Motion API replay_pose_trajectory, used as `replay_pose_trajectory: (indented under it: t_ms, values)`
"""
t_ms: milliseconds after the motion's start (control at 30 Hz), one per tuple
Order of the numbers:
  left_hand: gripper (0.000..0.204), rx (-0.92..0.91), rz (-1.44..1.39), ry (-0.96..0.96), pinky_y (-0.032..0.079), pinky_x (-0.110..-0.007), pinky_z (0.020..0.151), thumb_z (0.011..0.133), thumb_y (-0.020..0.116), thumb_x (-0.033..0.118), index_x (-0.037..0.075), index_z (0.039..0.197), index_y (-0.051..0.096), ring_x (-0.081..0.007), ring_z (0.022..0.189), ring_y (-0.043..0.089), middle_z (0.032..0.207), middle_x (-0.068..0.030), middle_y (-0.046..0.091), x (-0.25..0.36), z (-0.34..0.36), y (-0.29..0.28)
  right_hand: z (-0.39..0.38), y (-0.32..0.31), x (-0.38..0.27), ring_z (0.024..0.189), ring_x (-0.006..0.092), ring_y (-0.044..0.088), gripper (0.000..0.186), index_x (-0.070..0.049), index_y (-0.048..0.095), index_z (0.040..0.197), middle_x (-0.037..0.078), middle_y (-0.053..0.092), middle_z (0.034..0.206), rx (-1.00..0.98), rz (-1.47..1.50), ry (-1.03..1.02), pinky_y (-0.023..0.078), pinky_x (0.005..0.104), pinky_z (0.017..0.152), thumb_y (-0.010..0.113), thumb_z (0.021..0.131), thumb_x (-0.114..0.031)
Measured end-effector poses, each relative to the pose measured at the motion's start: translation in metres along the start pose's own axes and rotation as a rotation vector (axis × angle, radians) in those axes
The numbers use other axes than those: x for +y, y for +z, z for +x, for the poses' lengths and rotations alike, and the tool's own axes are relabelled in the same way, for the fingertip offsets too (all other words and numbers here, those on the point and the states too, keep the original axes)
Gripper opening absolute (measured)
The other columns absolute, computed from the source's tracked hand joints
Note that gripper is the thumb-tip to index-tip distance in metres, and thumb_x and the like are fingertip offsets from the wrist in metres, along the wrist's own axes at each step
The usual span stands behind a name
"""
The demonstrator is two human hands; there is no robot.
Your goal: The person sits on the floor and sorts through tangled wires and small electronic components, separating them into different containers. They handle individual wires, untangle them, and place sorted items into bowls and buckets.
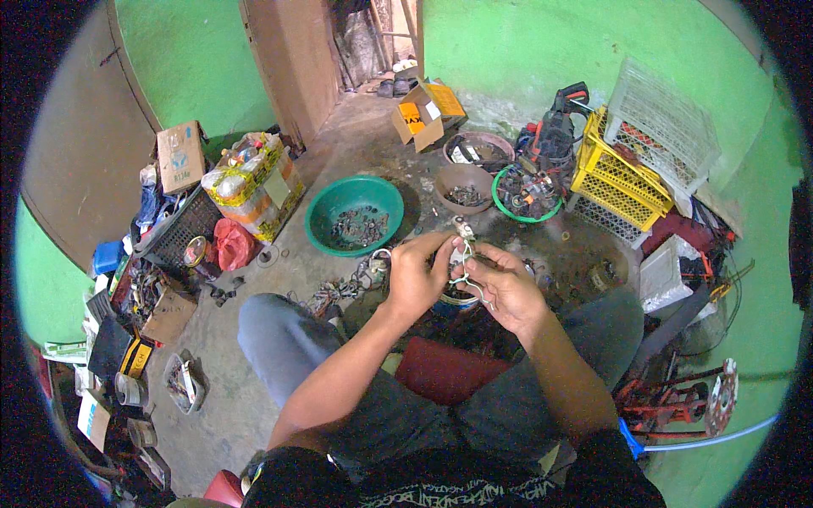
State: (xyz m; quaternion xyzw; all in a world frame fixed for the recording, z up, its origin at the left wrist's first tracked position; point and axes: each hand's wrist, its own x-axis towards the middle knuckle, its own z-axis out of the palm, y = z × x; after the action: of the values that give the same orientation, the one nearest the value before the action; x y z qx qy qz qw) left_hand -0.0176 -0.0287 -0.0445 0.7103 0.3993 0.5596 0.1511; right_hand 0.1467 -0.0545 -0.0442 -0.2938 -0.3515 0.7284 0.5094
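Observation:
In front of my lap both hands are closed on a white twisted cord [466,275] with a small pale fitting [463,227] at its upper end. My left hand [417,273] pinches it from the left, close below the fitting. From the other side my right hand [512,295] grips it between thumb and fingers. A loose end hangs down beside the right palm. The exact kind of fitting is too small to tell. Below and left of my left hand lies a tangle of wires and small parts [334,295]. Part of a round container [458,300] shows under my hands.
A green basin [315,222] holding small metal bits stands ahead on the left. Beyond my hands sit a brown bowl [443,188], a green-rimmed basket [500,207] and an open cardboard box [423,140]. Yellow crates [622,182] are stacked right; a taped carton [275,199] stands left.

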Motion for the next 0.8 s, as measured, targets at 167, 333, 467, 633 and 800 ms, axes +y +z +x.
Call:
replay_pose_trajectory:
  t_ms: [167,333,467,633,800]
  values:
    - [0.009,0.043,0.026,0.043,0.054,-0.037,0.065,0.087,0.066,0.003,-0.002,0.091,0.072,-0.0307,0.075,0.072,0.084,-0.0192,0.072,-0.0002,0.0029,-0.0019,-0.0002,0.0017,-0.0038,0.090,0.0181,0.068,0.025,0.000,0.062,0.118,0.009,0.069,0.101,0.001,-0.041,0.023,0.056,0.0316,0.078,0.063,0.095,-0.009]
    - [0.009,0.051,0.049,0.078,0.054,-0.037,0.065,0.088,0.066,0.003,-0.002,0.091,0.072,-0.0302,0.075,0.072,0.084,-0.0187,0.072,-0.0012,0.0037,0.0002,0.0002,-0.0001,-0.0017,0.090,0.0176,0.068,0.026,0.001,0.061,0.119,0.009,0.069,0.102,0.034,-0.079,0.002,0.057,0.0319,0.078,0.062,0.095,-0.009]
    - [0.009,0.020,0.009,0.006,0.054,-0.037,0.064,0.088,0.065,0.003,-0.002,0.090,0.072,-0.0302,0.072,0.071,0.081,-0.0175,0.071,0.0018,0.0012,0.0011,-0.0005,-0.0007,-0.0034,0.091,0.0176,0.068,0.031,0.002,0.059,0.124,0.009,0.069,0.103,-0.003,-0.093,-0.015,0.057,0.0323,0.080,0.061,0.095,-0.008]
    - [0.008,0.026,0.005,0.026,0.053,-0.037,0.064,0.088,0.065,0.003,-0.002,0.089,0.071,-0.0307,0.070,0.070,0.080,-0.0170,0.070,-0.0013,0.0006,0.0006,0.0000,-0.0008,-0.0048,0.096,0.0165,0.066,0.037,0.002,0.055,0.130,0.008,0.068,0.106,-0.058,-0.029,0.000,0.055,0.0300,0.082,0.062,0.094,-0.007]
    - [0.007,0.026,0.038,0.063,0.054,-0.038,0.064,0.086,0.066,0.002,-0.002,0.089,0.071,-0.0309,0.071,0.071,0.081,-0.0179,0.070,-0.0040,0.0024,0.0021,0.0023,0.0012,0.0007,0.098,0.0167,0.064,0.041,0.000,0.057,0.123,0.007,0.066,0.106,-0.030,-0.402,-0.212,0.051,0.0306,0.085,0.072,0.086,-0.007]
